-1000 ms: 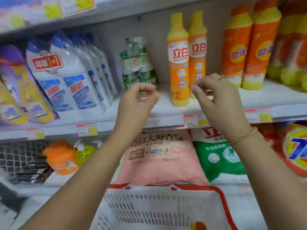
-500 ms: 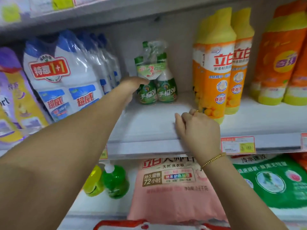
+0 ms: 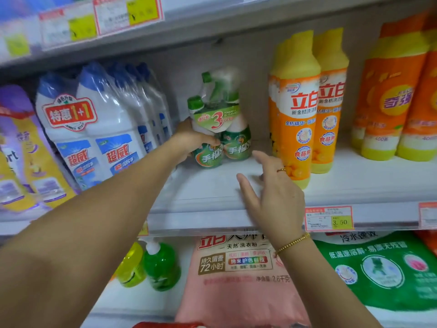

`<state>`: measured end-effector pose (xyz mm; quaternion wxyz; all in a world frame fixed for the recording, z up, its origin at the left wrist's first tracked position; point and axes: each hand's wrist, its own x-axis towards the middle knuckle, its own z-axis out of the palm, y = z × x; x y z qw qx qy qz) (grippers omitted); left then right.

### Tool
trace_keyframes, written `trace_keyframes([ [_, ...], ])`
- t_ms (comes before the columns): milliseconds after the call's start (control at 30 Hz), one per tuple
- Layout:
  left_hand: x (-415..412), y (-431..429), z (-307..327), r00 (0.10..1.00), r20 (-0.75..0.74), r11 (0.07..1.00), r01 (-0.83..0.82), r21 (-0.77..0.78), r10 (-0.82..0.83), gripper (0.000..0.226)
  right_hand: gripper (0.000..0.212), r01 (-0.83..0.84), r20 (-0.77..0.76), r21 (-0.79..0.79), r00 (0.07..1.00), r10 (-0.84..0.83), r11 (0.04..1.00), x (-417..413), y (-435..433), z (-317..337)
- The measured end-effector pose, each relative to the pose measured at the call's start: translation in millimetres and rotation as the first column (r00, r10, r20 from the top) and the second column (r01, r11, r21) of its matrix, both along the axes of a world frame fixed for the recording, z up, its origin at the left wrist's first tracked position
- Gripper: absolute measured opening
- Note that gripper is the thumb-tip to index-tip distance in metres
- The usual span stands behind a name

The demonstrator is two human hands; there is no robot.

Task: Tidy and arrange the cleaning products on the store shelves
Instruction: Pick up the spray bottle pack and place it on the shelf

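Note:
A shrink-wrapped pack of green spray bottles [image 3: 222, 119] stands at the back of the white middle shelf [image 3: 212, 190]. My left hand [image 3: 191, 138] reaches deep into the shelf and grips the pack's left bottle, thumb across its front. My right hand [image 3: 272, 192] hovers over the shelf's front part with fingers spread, holding nothing, just left of two tall yellow-orange dish soap bottles [image 3: 305, 107].
White toilet-cleaner bottles with blue caps [image 3: 99, 121] crowd the shelf's left side, purple and yellow pouches [image 3: 21, 147] beyond them. Larger orange bottles [image 3: 397, 100] stand at right. Below lie a pink detergent bag [image 3: 238, 280], a green bag [image 3: 378, 268] and pump bottles [image 3: 151, 266].
My left hand went from hovering in front of the shelf to the green pack and closed on it. My right hand dropped onto the shelf edge, then lifted and spread. The view moved closer.

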<state>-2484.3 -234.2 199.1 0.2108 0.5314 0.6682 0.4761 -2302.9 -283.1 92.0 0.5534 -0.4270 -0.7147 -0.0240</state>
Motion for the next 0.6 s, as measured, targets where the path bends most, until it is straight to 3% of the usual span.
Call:
trace_keyframes([
  [133,6,-49,-10,0.995,0.014,0.988,-0.095,0.121,0.094,0.065,0.045,-0.223,-0.259,-0.024,0.943,0.210,0.974,9,-11,7],
  [300,19,-122,-11,0.965,-0.176,0.914,-0.115,0.388,0.196,0.063,0.069,-0.579,-0.592,-0.040,0.670,0.448,0.814,13,-40,36],
  [433,21,-184,-8,0.903,-0.354,0.797,0.021,0.604,0.244,0.069,0.075,-0.697,-0.534,0.027,0.596,0.599,0.717,25,-63,67],
  [600,18,-241,7,0.825,-0.497,0.796,0.100,0.598,0.270,0.057,0.060,-0.762,-0.373,0.017,0.596,0.712,0.647,45,-82,83],
])
